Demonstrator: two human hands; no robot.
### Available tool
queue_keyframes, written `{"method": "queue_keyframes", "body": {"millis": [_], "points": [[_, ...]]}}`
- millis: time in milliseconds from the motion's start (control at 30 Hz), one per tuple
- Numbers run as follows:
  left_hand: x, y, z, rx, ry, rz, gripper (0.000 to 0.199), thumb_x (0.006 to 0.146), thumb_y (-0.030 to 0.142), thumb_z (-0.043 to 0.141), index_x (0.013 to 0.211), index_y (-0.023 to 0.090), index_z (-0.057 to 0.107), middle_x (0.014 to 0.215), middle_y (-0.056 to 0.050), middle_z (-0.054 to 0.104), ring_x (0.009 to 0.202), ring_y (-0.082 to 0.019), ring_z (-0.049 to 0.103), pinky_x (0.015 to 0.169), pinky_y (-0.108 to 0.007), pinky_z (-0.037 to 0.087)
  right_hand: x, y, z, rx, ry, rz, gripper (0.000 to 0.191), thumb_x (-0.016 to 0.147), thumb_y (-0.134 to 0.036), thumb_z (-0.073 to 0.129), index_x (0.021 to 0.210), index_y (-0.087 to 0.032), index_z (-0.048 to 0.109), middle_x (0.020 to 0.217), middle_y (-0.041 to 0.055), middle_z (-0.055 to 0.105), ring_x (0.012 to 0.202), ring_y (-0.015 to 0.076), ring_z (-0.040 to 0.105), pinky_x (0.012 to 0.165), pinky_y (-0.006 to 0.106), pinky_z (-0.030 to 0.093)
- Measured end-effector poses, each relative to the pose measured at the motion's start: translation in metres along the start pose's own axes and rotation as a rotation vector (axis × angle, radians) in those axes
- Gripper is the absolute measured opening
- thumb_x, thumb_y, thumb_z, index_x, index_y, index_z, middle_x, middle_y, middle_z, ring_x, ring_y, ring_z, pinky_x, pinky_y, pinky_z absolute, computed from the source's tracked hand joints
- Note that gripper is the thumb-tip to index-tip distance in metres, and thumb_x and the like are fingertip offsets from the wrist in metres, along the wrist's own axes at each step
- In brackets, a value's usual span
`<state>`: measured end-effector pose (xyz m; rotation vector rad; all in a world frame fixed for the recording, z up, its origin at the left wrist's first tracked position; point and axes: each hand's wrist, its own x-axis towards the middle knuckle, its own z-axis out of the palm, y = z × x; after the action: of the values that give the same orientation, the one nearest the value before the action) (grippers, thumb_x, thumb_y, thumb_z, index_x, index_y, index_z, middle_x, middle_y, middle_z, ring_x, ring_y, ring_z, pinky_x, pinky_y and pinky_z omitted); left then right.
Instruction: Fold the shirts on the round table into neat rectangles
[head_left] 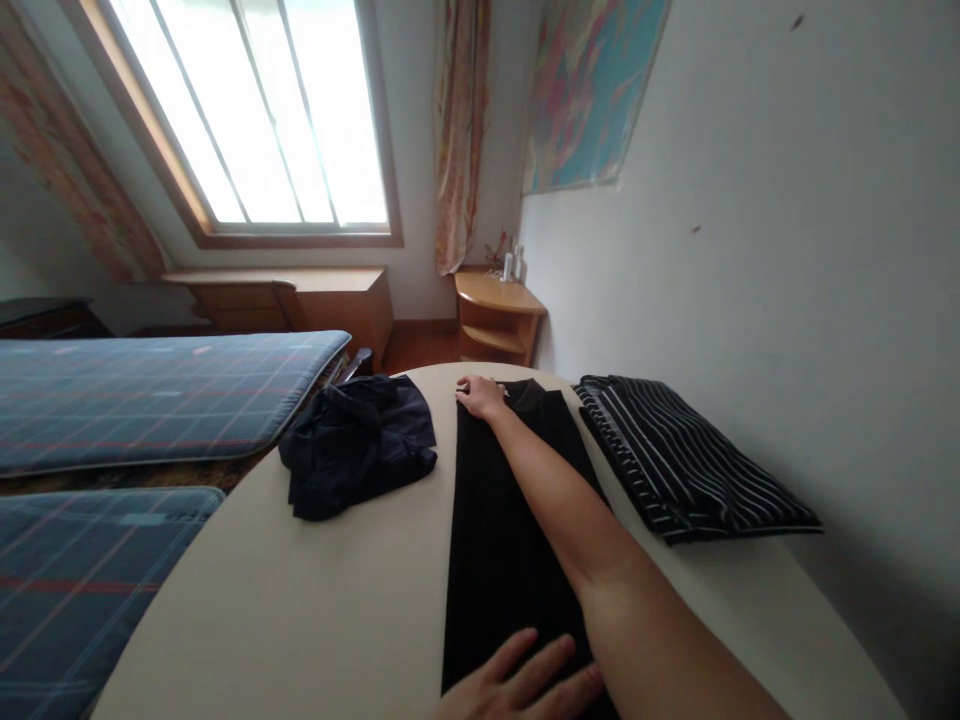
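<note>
Head view, left hand [504, 694] cropped, black garment [495, 545] (partly hidden)

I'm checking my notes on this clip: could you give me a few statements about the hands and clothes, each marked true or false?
1. The right hand is at the far end of the black garment. True.
2. The striped cloth lies left of the black garment. False: it lies to the right.
3. The left hand is at the near part of the black garment. True.
4. The navy garment is in the left hand. False: it lies on the table.
</note>
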<state>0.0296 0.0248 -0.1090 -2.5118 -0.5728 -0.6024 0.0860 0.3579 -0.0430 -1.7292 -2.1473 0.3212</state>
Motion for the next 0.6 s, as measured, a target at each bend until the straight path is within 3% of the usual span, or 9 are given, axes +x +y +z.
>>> {"method": "queue_keyframes", "body": {"millis": [167, 333, 500, 600], "points": [[0.001, 0.005, 0.000, -0.022, -0.024, -0.009, 0.035, 0.106, 0.037, 0.042, 0.137, 0.028, 0.057, 0.159, 0.007, 0.038, 0.142, -0.017, 0.040, 0.103, -0.026, 0.050, -0.002, -0.001, 0.000, -0.032, 0.046, -0.043, 0.027, 0.097, -0.034, 0.051, 0.117, -0.031, 0.069, 0.118, 0.0022, 0.072, 0.121, 0.0258, 0.054, 0.102, 0.043, 0.040], [0.004, -0.003, -0.013, -0.271, -0.164, -0.061, 0.045, 0.105, 0.039, 0.044, 0.149, 0.035, 0.041, 0.162, 0.003, 0.032, 0.145, -0.023, 0.037, 0.109, -0.033, 0.046, -0.023, -0.002, -0.009, -0.057, 0.066, -0.138, 0.036, 0.098, -0.035, 0.049, 0.131, -0.027, 0.062, 0.137, 0.0064, 0.060, 0.124, 0.0260, 0.050, 0.103, 0.040, 0.040], [0.010, -0.017, -0.036, -0.513, -0.416, -0.348, 0.086, 0.089, 0.044, 0.064, 0.159, 0.018, 0.020, 0.165, -0.015, 0.015, 0.149, -0.038, 0.024, 0.116, -0.055, 0.035, -0.077, 0.004, -0.028, -0.132, 0.082, -0.316, 0.034, 0.100, -0.030, 0.044, 0.128, -0.025, 0.064, 0.144, 0.0064, 0.054, 0.129, 0.0256, 0.046, 0.108, 0.041, 0.035], [0.014, -0.015, -0.045, -0.575, -0.484, -0.484, 0.094, 0.087, 0.035, 0.063, 0.161, 0.018, 0.008, 0.166, -0.014, 0.006, 0.152, -0.034, 0.011, 0.122, -0.055, 0.023, -0.128, 0.020, -0.040, -0.194, 0.073, -0.399, 0.036, 0.101, -0.027, 0.040, 0.128, -0.024, 0.064, 0.146, 0.0070, 0.053, 0.131, 0.0258, 0.044, 0.110, 0.043, 0.033]]}}
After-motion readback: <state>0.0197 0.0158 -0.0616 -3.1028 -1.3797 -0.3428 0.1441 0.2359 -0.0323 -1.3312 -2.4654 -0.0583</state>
